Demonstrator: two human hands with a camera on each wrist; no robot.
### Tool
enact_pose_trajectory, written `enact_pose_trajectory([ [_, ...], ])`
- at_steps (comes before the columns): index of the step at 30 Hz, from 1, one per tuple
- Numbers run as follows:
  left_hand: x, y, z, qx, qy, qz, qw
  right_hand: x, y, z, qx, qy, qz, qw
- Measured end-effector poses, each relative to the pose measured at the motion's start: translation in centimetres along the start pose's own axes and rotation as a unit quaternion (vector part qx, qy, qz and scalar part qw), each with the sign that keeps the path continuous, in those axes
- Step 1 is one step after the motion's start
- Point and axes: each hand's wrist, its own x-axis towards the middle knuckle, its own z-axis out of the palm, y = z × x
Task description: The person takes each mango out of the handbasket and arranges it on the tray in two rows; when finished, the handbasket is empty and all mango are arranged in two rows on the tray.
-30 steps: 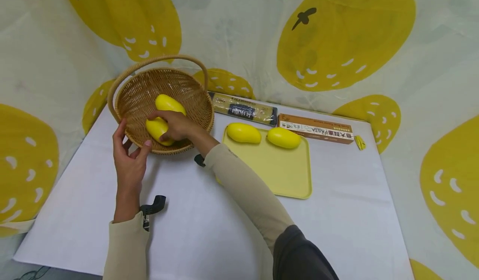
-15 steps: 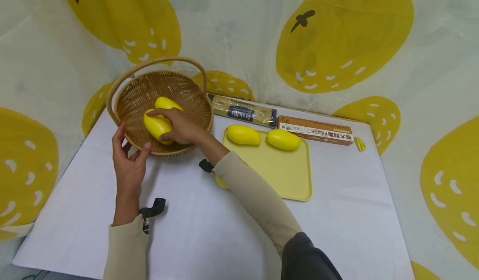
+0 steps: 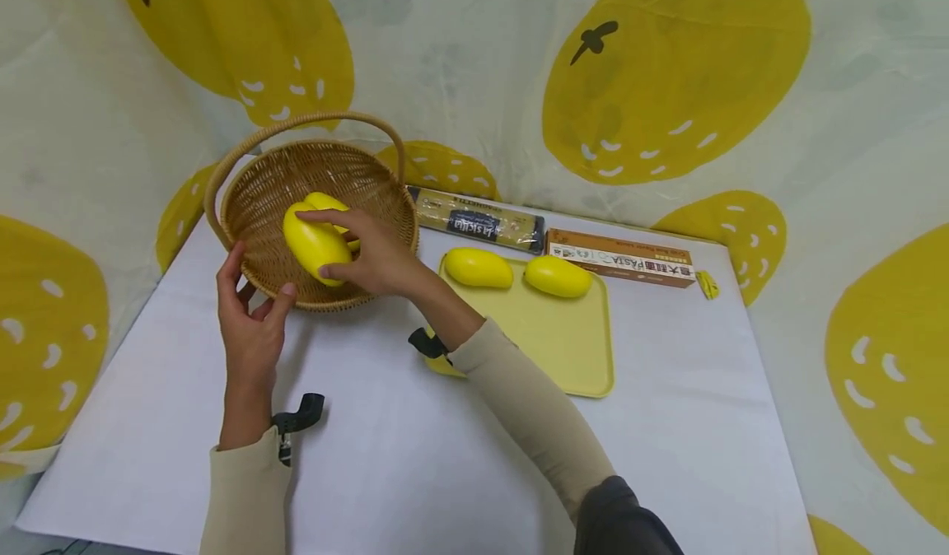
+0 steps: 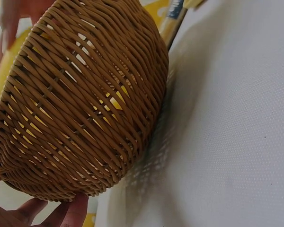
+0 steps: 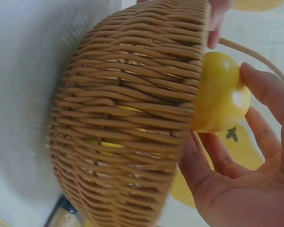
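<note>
"What's changed?"

"The right hand (image 3: 371,257) has raised the yellow mango (image 3: 311,242); it now hides more of the second mango (image 3: 324,200) behind it."

"How's it held?"

"Pinched between thumb and fingers. The left hand (image 3: 252,324) still grips the near rim of the basket (image 3: 381,193)."

"Meaning for the work?"

"The yellow mango looks free of the basket's bottom, though not clear of its rim; two mangoes (image 3: 478,268) stay on the tray (image 3: 552,333)."
</note>
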Motion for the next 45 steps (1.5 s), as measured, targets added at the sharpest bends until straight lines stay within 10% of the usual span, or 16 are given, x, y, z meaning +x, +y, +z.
enact_pose_trajectory([
  [25,-0.2,0.1,0.2,-0.017,0.001,0.01,0.9998,-6.4,-1.0,-3.3,0.042,0.103,-0.085,0.99],
  [45,0.2,0.1,0.2,-0.046,0.005,0.006,0.9989,-12.3,1.8,-5.0,0.07,0.115,-0.005,0.991],
])
